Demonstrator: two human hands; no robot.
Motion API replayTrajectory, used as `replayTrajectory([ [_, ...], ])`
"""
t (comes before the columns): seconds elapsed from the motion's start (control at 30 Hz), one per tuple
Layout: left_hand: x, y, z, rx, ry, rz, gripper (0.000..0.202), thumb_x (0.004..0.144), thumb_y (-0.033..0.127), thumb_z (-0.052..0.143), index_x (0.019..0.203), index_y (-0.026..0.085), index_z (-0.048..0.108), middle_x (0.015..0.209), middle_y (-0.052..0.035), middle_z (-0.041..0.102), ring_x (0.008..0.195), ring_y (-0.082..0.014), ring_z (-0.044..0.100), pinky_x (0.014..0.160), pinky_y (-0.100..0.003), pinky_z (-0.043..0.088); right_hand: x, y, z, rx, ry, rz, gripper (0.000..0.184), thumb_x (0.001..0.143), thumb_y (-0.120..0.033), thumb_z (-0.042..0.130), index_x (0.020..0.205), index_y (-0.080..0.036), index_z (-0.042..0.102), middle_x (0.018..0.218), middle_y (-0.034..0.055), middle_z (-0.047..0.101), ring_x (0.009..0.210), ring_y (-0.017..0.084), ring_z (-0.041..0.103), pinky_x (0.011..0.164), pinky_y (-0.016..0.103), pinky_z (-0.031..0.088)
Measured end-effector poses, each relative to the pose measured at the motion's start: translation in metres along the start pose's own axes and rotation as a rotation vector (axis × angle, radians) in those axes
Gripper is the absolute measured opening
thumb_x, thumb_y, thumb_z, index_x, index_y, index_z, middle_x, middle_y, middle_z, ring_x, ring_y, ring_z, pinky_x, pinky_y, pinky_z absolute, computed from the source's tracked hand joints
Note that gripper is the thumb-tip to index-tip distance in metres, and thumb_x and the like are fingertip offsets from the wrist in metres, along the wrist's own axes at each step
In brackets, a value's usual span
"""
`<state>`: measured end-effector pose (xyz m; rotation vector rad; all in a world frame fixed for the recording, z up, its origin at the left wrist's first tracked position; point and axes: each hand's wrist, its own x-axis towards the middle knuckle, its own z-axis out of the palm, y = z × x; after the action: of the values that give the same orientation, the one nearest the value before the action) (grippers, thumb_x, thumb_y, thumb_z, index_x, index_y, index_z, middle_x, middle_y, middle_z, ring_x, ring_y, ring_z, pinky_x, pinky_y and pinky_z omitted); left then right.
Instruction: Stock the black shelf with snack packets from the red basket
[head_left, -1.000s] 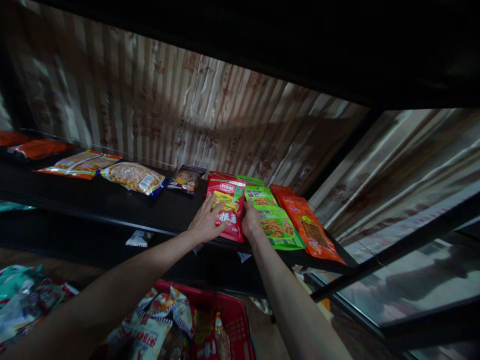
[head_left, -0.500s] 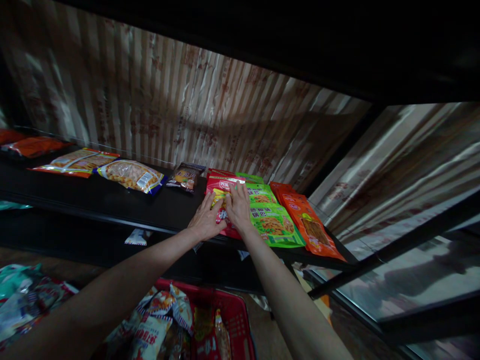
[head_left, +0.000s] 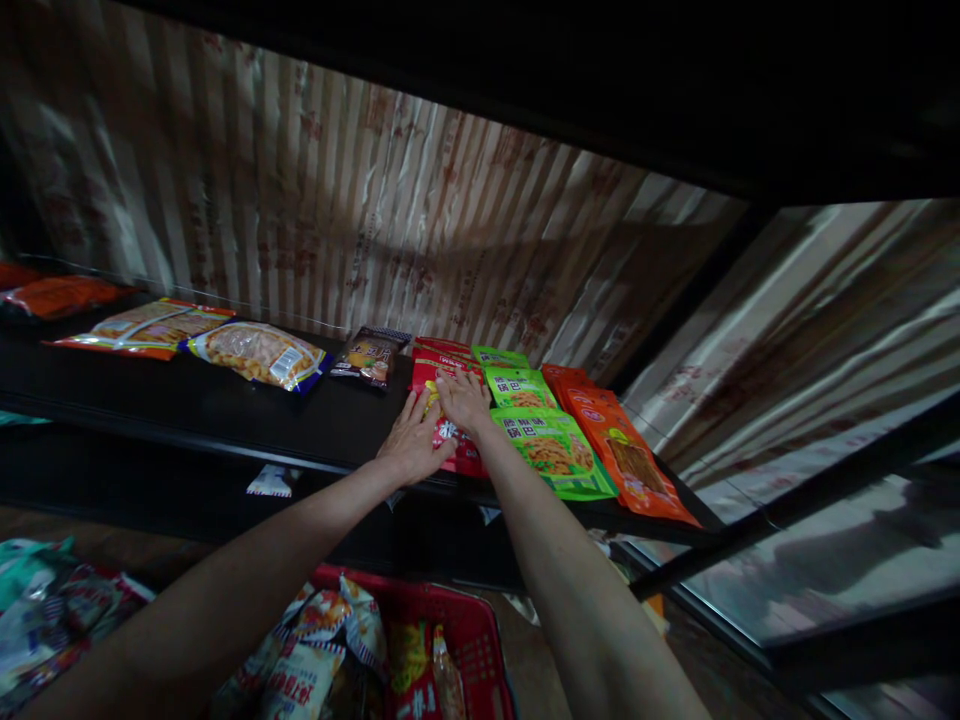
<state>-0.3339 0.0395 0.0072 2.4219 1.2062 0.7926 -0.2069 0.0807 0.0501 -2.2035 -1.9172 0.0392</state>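
Both my hands rest on a red snack bag (head_left: 466,455) lying on the black shelf (head_left: 330,425). My left hand (head_left: 412,440) lies along its left edge with fingers stretched out. Across its upper part, my right hand (head_left: 463,400) is spread flat, hiding much of the print. Just right of it overlap several green snack bags (head_left: 559,450). Beyond those are orange snack bags (head_left: 626,450). A small dark brown snack packet (head_left: 369,357) sits to the left of the red bag.
Farther left on the shelf lie a clear-windowed snack bag (head_left: 259,355) and an orange-edged bag (head_left: 150,328). Below stands a red basket (head_left: 480,640) holding snack bags, with more packets (head_left: 67,600) at lower left. A dark frame bar (head_left: 810,495) borders the right; striped sheeting (head_left: 420,220) hangs behind.
My right hand has slid slightly left on the red bag, uncovering more of the green bags. My left hand stays nearly in place on the bag's left edge.
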Motion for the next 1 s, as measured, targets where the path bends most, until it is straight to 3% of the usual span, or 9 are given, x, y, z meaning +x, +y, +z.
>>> replayTrajectory([
  [0.4, 0.0, -0.003, 0.004, -0.012, 0.02, -0.009, 0.078, 0.084, 0.046, 0.045, 0.145, 0.005, 0.02, 0.154, -0.0174, 0.013, 0.142, -0.0282, 0.003, 0.115, -0.043, 0.015, 0.006, 0.006, 0.01, 0.047, 0.098, -0.061, 0.05, 0.093, -0.05, 0.024, 0.136, -0.034, 0.042, 0.148, 0.0045, 0.036, 0.138, 0.031, 0.025, 0.108, 0.058, 0.017],
  [0.67, 0.0, -0.003, 0.004, 0.004, 0.047, -0.009, 0.081, 0.081, 0.044, 0.048, 0.144, 0.001, 0.02, 0.154, -0.0195, 0.013, 0.142, -0.0291, 0.004, 0.115, -0.042, 0.016, -0.002, 0.003, 0.01, 0.058, 0.191, -0.068, 0.048, 0.094, -0.045, 0.026, 0.138, -0.031, 0.039, 0.15, 0.0067, 0.032, 0.14, 0.031, 0.019, 0.109, 0.059, 0.015],
  [1.0, -0.004, -0.002, 0.005, 0.031, 0.096, 0.007, 0.072, 0.08, 0.037, 0.051, 0.141, 0.005, 0.029, 0.152, -0.0217, 0.015, 0.142, -0.0333, 0.004, 0.112, -0.047, 0.023, -0.052, 0.007, 0.019, 0.062, 0.367, -0.09, 0.046, 0.093, -0.04, 0.035, 0.136, -0.027, 0.043, 0.153, 0.0083, 0.023, 0.141, 0.031, 0.014, 0.109, 0.055, 0.019],
])
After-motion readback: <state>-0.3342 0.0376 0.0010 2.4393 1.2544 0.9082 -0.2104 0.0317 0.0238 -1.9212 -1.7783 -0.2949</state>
